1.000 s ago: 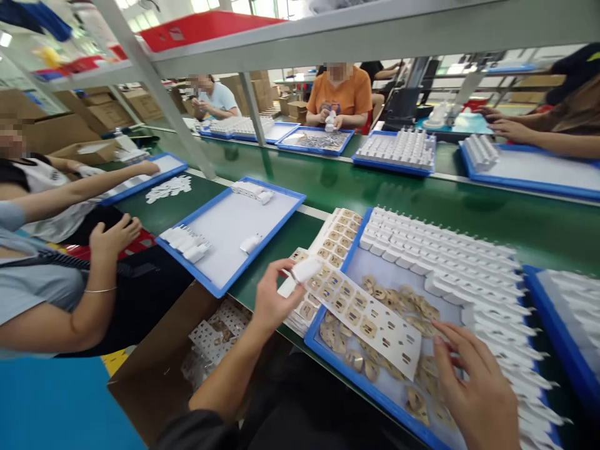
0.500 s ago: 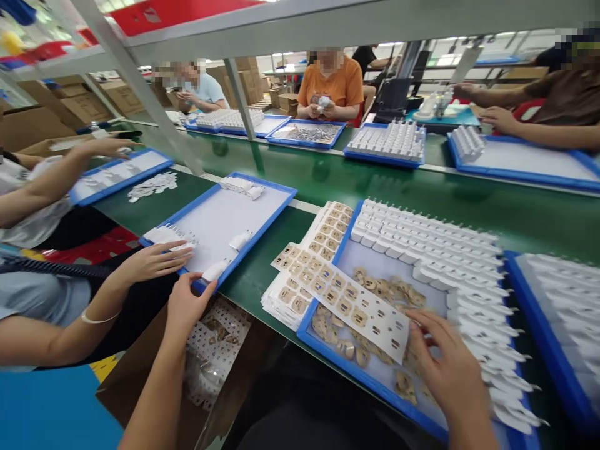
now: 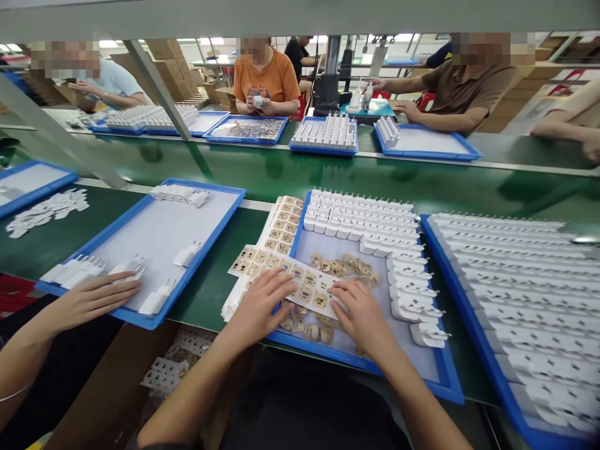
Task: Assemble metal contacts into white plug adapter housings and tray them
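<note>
Over the left rim of a blue plastic tray with a pale liner stretches an oblong white sheet bearing punched tan pieces, its left end above a stack of similar white-and-tan sheets. Your left hand is open and palm down, its loosely spread fingers reaching onto the middle of the oblong sheet. Your right hand has its bent fingers at the sheet's right end; whether they pinch it you cannot tell from this view. Loose tan oval pieces lie in the tray on both sides of the sheet, and rows of white plastic plugs with metal pins line its far and right sides. Beside it on your right, another blue tray carries more rows of plugs. To your left, well apart from your own hands, a co-worker's hand rests on white plugs at the near edge of a third blue tray, all on the green tabletop.
</note>
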`<state>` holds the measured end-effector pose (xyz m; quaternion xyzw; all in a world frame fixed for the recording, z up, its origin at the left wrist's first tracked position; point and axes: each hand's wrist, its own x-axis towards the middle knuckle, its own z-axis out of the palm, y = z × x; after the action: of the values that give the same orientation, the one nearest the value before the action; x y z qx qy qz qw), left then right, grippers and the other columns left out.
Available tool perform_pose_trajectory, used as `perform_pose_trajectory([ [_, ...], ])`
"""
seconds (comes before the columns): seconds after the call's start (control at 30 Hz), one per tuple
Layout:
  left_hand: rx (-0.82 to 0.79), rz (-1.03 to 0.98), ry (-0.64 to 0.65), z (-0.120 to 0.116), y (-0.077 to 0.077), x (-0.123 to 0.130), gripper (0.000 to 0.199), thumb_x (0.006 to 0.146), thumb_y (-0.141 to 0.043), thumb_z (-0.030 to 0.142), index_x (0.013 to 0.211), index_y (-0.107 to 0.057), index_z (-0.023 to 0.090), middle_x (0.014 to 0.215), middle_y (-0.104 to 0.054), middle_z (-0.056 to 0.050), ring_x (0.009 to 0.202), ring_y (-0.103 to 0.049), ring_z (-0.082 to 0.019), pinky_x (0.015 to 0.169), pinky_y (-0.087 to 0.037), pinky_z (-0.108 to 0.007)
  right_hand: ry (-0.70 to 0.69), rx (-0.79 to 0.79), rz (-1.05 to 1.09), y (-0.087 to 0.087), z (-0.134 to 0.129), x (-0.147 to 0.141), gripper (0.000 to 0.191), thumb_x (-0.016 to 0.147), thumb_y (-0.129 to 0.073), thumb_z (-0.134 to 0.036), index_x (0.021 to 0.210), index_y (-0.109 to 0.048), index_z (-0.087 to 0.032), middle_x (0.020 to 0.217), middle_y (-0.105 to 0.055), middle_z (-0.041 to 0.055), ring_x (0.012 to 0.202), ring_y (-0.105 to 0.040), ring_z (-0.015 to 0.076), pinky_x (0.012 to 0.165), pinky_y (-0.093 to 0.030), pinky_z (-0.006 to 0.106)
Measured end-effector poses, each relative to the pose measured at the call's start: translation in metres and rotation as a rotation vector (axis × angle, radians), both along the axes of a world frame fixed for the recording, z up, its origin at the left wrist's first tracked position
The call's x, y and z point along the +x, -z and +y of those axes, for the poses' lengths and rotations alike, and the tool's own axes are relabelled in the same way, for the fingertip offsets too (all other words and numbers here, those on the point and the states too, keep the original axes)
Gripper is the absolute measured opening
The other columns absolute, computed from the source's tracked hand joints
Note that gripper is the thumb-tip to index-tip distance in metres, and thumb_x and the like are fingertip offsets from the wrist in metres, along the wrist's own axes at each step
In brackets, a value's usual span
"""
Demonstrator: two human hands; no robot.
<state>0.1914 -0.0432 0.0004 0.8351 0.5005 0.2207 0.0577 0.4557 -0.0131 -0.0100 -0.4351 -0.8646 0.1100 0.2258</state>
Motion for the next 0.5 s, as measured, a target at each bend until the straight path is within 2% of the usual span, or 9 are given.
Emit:
perform_pose_trajectory([
  [0.07, -0.041, 0.130, 0.094, 0.017, 0.003, 0.021, 0.042, 0.096, -0.055, 0.038, 0.136, -0.054, 0.026, 0.151, -0.050, -0.006, 0.146, -0.035, -0.029, 0.121, -0.026, -0.052, -0.033, -0.041, -0.045, -0.002, 0.002, -0.012, 0.021, 0.093, -0.059, -0.017, 0.113, -0.065, -0.020, 0.109, -0.066, 0.0097, 0.101, -0.061, 0.0270, 0.091, -0.052, 0.045],
  [0.13, -0.089, 0.225, 0.112, 0.029, 0.007, 0.029, 0.054, 0.095, -0.056, 0.045, 0.143, -0.048, 0.023, 0.156, -0.042, -0.009, 0.148, -0.032, -0.032, 0.122, -0.022, -0.055, -0.054, -0.083, -0.091, -0.001, 0.006, -0.022, 0.026, 0.089, -0.065, -0.017, 0.115, -0.065, -0.019, 0.108, -0.066, 0.0104, 0.102, -0.061, 0.0279, 0.089, -0.053, 0.045],
  [0.3, -0.157, 0.304, 0.136, 0.042, 0.020, 0.026, 0.060, 0.094, -0.052, 0.054, 0.144, -0.048, 0.020, 0.155, -0.043, -0.011, 0.147, -0.035, -0.032, 0.122, -0.019, -0.055, -0.058, -0.146, -0.140, 0.005, 0.011, -0.029, 0.030, 0.085, -0.071, -0.016, 0.114, -0.066, -0.016, 0.108, -0.066, 0.0119, 0.104, -0.061, 0.0304, 0.088, -0.053, 0.048],
  [0.5, -0.131, 0.285, 0.140, 0.041, 0.024, 0.024, 0.061, 0.095, -0.050, 0.055, 0.144, -0.048, 0.019, 0.156, -0.042, -0.010, 0.147, -0.034, -0.032, 0.123, -0.016, -0.053, -0.050, -0.122, -0.140, 0.005, 0.013, -0.029, 0.022, 0.088, -0.070, -0.018, 0.110, -0.067, -0.018, 0.104, -0.068, 0.0095, 0.102, -0.062, 0.0271, 0.087, -0.052, 0.042],
])
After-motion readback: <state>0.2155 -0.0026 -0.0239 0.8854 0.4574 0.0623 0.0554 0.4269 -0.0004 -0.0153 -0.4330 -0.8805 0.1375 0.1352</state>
